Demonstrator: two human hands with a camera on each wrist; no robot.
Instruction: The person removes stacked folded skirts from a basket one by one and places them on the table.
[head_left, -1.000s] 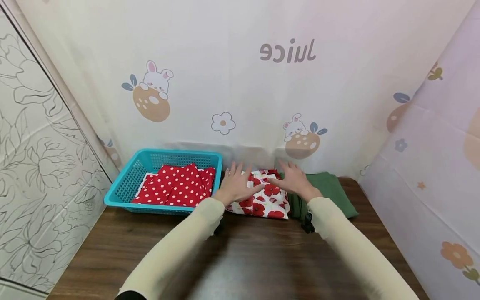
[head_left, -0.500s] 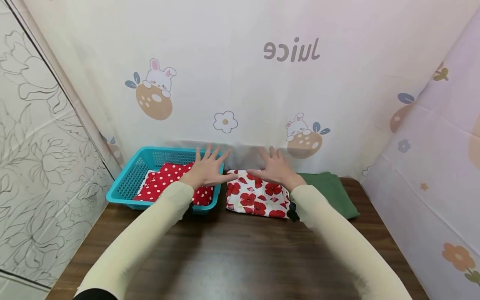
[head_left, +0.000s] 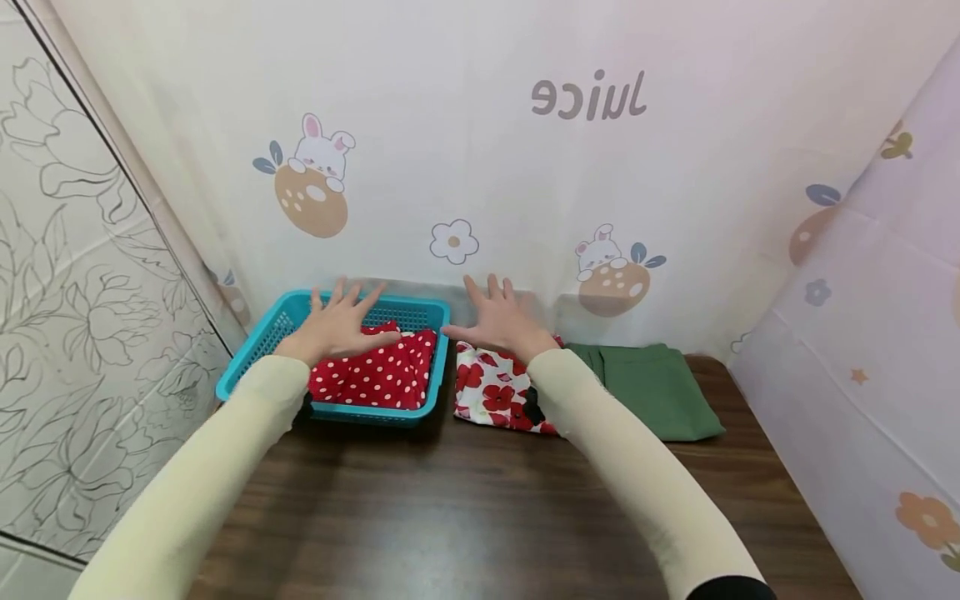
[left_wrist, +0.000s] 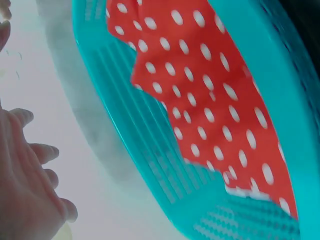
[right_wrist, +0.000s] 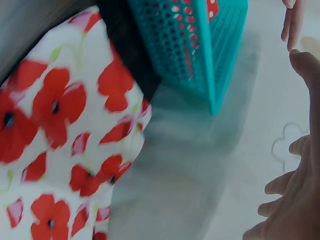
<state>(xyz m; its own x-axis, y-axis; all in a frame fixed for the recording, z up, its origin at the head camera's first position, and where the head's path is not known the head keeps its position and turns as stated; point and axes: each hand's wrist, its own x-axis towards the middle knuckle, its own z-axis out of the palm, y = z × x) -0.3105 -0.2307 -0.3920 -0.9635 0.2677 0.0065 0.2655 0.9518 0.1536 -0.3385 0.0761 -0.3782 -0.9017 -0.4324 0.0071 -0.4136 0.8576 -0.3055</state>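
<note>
Above a turquoise plastic basket (head_left: 397, 414) my left hand (head_left: 333, 327) hovers, fingers spread and nothing held. Inside the basket lies a red cloth with white polka dots (head_left: 382, 375); in the left wrist view the red cloth (left_wrist: 210, 100) shows beneath and beside the hand. My right hand (head_left: 501, 321) is raised with spread fingers between the basket's right side and a folded white cloth with red flowers (head_left: 491, 392). That flowered cloth (right_wrist: 55, 110) also fills the left of the right wrist view. My right forearm covers part of it in the head view. Neither hand grips anything.
A folded green cloth (head_left: 660, 392) lies right of the flowered one. All stand along the back of a dark wooden table (head_left: 450, 508). A printed curtain (head_left: 465, 150) hangs behind, with a flower-patterned panel (head_left: 97, 333) on the left.
Both hands have swept left, fingers spread throughout. My left hand went from between basket and flowered cloth to over the basket; the right from near the green cloth to the basket's right edge.
</note>
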